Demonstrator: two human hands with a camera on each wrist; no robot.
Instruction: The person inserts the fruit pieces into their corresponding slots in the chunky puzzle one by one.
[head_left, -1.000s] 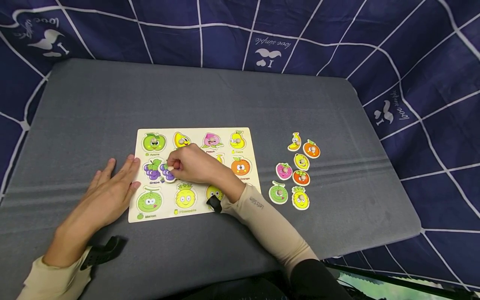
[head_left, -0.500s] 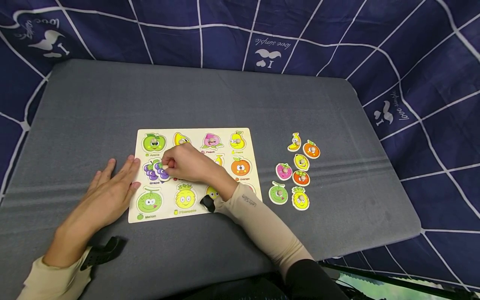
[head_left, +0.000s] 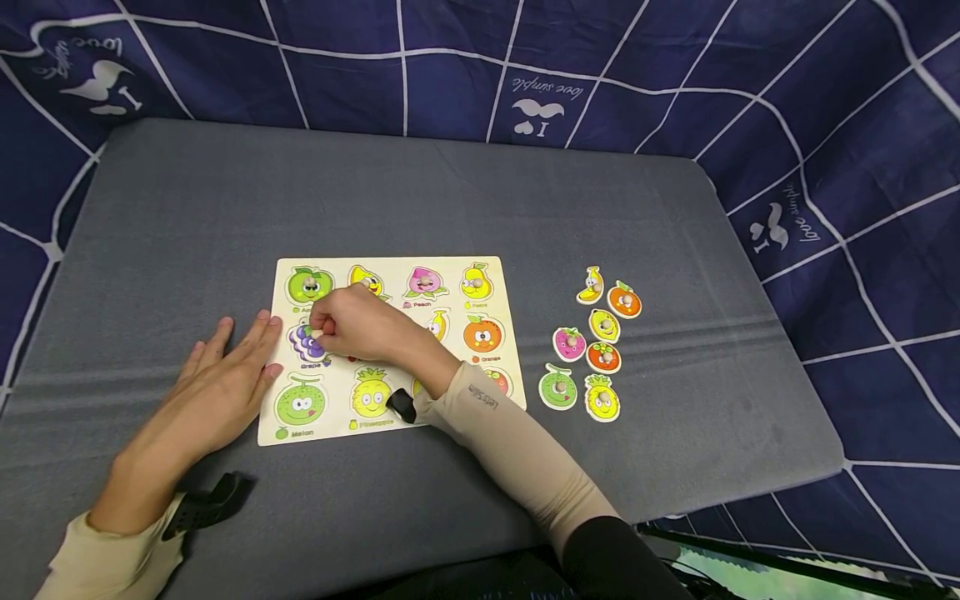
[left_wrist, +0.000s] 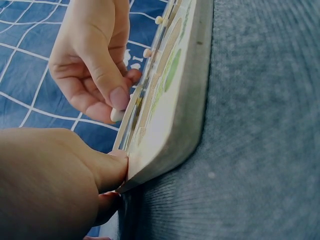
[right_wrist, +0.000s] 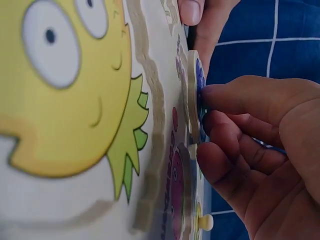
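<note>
The right-hand grip (head_left: 360, 325) pinches the grape piece (head_left: 303, 343) by its knob (head_left: 317, 333), and it's slid left, now over its place on the board (head_left: 341, 383): nearly lined up, seemingly unseated! Left hand (head_left: 217, 392) touches the left edge.

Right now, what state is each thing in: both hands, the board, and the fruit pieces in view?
Left hand: fingers extended, touching the board's edge.
Right hand: pinching the grape piece.
Grape piece: held at the Grape spot, raised, not seated.
Board: lying flat.
Apple piece, peach piece, pear piece: in place.
Seven loose pieces: off the board, knobs up.
Melon spot, pineapple spot: unfilled.
</note>
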